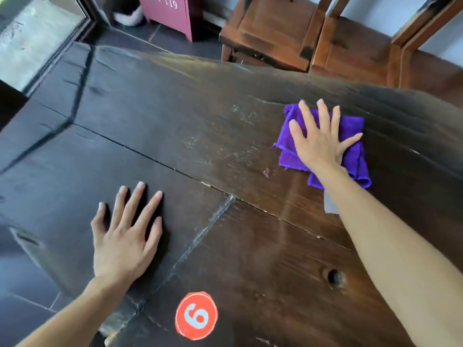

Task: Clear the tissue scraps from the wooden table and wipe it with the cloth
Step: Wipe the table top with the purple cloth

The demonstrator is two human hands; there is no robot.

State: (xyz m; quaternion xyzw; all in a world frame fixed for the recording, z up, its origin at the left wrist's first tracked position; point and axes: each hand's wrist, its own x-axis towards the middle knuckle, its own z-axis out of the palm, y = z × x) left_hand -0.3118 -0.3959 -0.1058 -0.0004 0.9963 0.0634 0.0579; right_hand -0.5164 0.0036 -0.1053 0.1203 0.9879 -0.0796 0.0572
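Note:
A folded purple cloth (355, 156) lies on the dark wooden table (200, 136) at the right, near the far edge. My right hand (320, 141) presses flat on top of it with fingers spread. My left hand (125, 236) rests palm down on the bare table at the near left, fingers apart, holding nothing. No tissue scraps show on the table. A small grey piece (329, 204) peeks out beside my right forearm; I cannot tell what it is.
A round red sticker with a number (196, 315) sits near the table's front edge. Two wooden chairs (275, 33) stand beyond the far edge. A dark red cabinet (167, 13) stands on the tiled floor at the back, with a glass door at far left.

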